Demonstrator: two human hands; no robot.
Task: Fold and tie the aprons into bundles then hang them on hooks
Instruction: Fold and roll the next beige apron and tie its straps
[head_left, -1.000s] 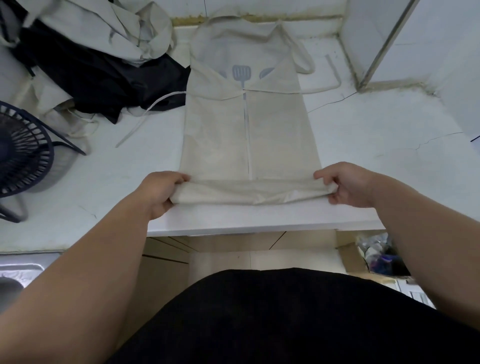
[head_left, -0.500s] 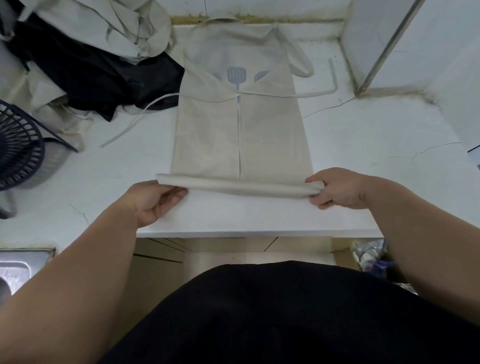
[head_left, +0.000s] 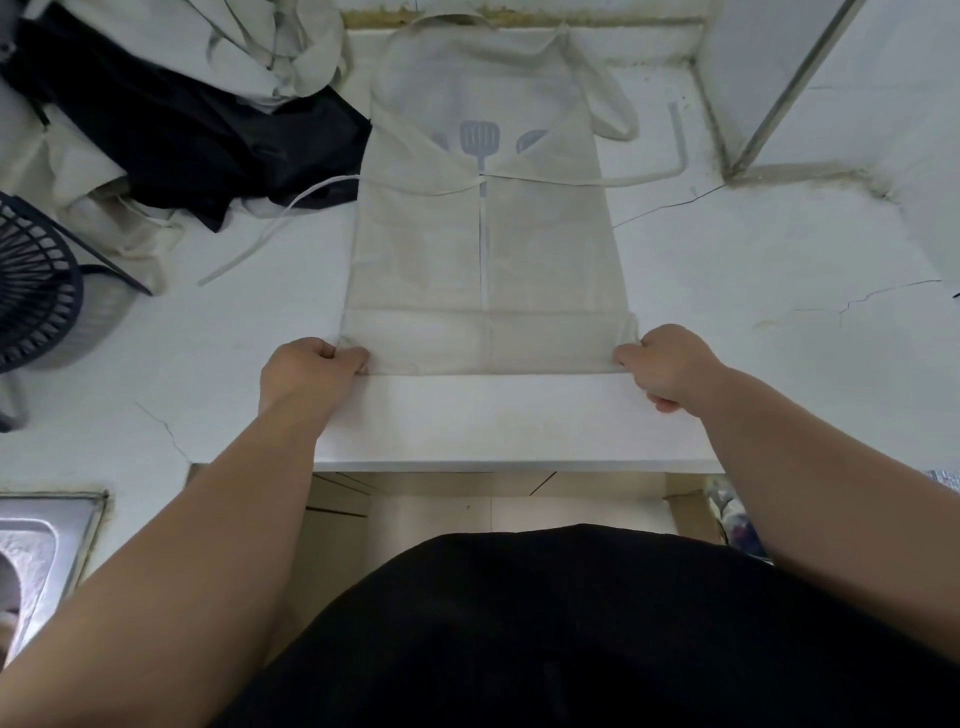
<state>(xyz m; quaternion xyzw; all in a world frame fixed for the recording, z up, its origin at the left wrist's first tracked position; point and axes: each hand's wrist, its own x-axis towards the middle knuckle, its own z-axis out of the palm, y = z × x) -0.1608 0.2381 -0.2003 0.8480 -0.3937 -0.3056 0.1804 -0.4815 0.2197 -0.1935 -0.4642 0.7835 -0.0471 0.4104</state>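
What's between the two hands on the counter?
In the head view, the folded near band of the beige apron spans from the left hand to the right hand, each pinching one end. Nothing else lies between them.

The near end of the apron (head_left: 485, 260) has gone from a loose turn-up a second ago, through a thin roll, to a flat, broader folded band (head_left: 488, 343) lying across its full width. The band now sits farther from the front edge of the worktop (head_left: 519, 421). The left grip (head_left: 306, 371), half-open beside the roll half a second ago, has turned knuckles-up and pinches the band's left corner. The right grip (head_left: 670, 364) has curled onto its right corner.
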